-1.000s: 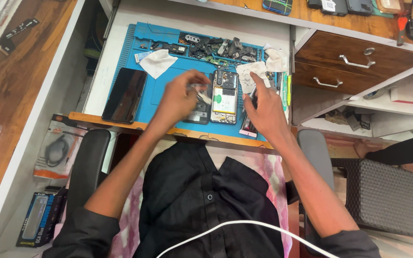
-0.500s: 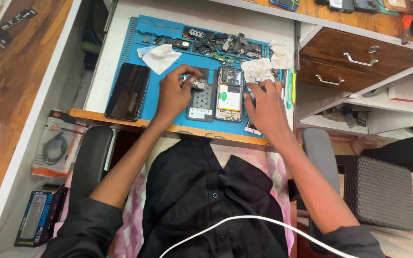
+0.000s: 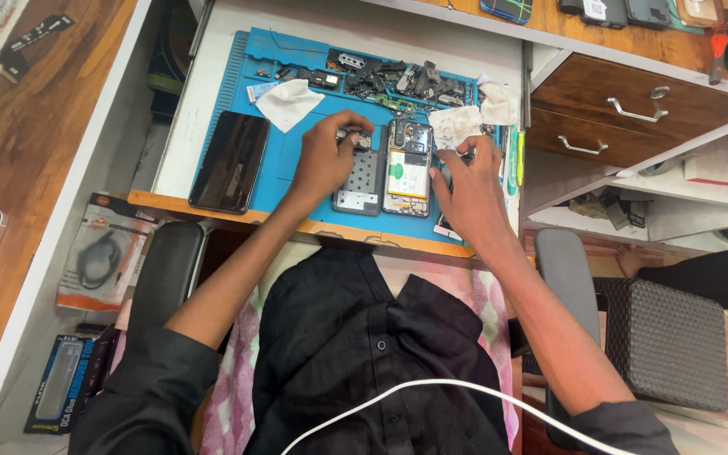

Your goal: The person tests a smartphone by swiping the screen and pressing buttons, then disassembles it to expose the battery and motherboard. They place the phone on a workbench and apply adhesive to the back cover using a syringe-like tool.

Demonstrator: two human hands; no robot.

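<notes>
Blue mat (image 3: 297, 173) partly hidden beneath both hands (image 3: 398, 173).

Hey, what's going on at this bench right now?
A person seated at a desk is working on an opened phone lying on a blue work mat. The left hand rests at the top of a grey perforated plate beside the phone; the right hand sits by the phone's right edge, near a crumpled white wipe. Small loose parts line the mat's far side, and a dark screen panel lies at its left.
</notes>
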